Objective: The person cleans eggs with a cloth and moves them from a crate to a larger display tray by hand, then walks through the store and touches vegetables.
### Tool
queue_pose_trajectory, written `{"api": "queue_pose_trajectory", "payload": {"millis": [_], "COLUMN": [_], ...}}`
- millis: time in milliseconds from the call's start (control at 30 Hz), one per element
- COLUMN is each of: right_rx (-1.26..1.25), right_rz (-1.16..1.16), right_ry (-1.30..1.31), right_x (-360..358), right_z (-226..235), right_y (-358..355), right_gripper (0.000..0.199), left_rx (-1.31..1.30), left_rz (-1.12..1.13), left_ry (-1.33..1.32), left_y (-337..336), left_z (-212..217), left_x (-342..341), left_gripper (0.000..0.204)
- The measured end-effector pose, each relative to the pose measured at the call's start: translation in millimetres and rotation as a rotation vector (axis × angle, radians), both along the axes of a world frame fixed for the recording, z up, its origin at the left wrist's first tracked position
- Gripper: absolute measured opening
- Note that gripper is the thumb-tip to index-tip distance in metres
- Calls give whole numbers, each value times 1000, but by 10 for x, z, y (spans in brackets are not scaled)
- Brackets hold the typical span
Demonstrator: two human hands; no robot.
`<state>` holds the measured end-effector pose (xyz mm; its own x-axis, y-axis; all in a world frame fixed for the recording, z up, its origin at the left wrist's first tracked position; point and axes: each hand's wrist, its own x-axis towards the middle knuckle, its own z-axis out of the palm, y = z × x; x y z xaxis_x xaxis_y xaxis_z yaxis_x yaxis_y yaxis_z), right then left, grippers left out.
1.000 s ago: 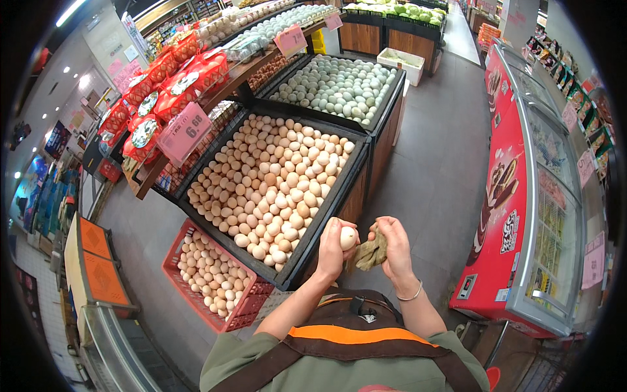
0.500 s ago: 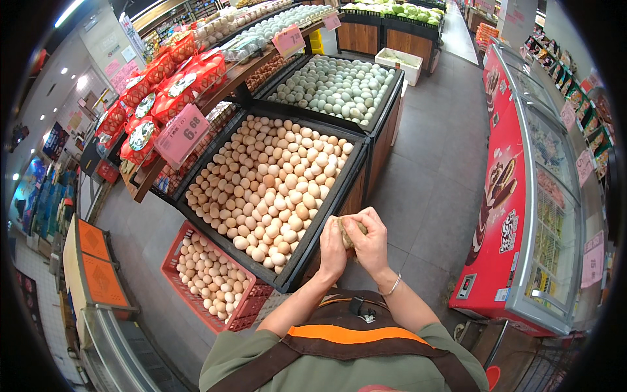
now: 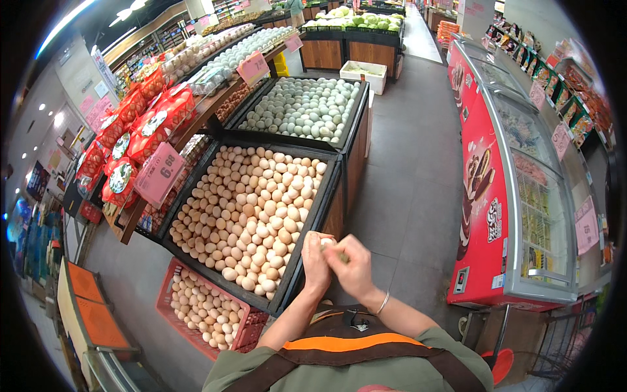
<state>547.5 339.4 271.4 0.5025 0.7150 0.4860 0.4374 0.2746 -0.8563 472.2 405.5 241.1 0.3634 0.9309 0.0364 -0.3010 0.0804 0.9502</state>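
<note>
Shifted aside, my right hand [image 3: 353, 266] grips the cloth [image 3: 343, 257] while my left hand [image 3: 316, 264] cups the egg [image 3: 327, 241], seemingly steadying it.

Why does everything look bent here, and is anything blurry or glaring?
In the head view, the fisheye lens bows the red freezer and leaves the corners black; in the same view, a ceiling light at upper left glares white; also in the head view, the right grip looks slightly smeared, perhaps from motion, while the brown eggs look clearer.
</note>
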Motion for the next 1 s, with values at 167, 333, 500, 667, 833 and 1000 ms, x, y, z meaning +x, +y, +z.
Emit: {"api": "queue_pose_trajectory", "payload": {"millis": [167, 333, 500, 667, 833, 1000], "right_rx": [-42, 63, 6, -41, -110, -138], "right_rz": [-38, -50, -138, -120, -152, 179], "right_ry": [238, 105, 196, 174, 606, 894], "right_x": [187, -100, 176, -41, 178, 144], "right_z": [16, -121, -160, -224, -277, -87], "right_y": [288, 83, 533, 388, 410, 375], "right_gripper": [14, 14, 10, 10, 13, 23], "left_rx": [17, -55, -67, 23, -235, -183], "left_rz": [-11, -92, -112, -59, -327, -464], "left_ry": [-14, -85, 76, 136, -185, -174], "left_y": [-106, 157, 155, 462, 597, 683], "left_z": [37, -4, 2, -240, 43, -91], "left_x": [106, 8, 39, 4, -50, -107], "left_gripper": [34, 33, 27, 33, 34, 32]}}
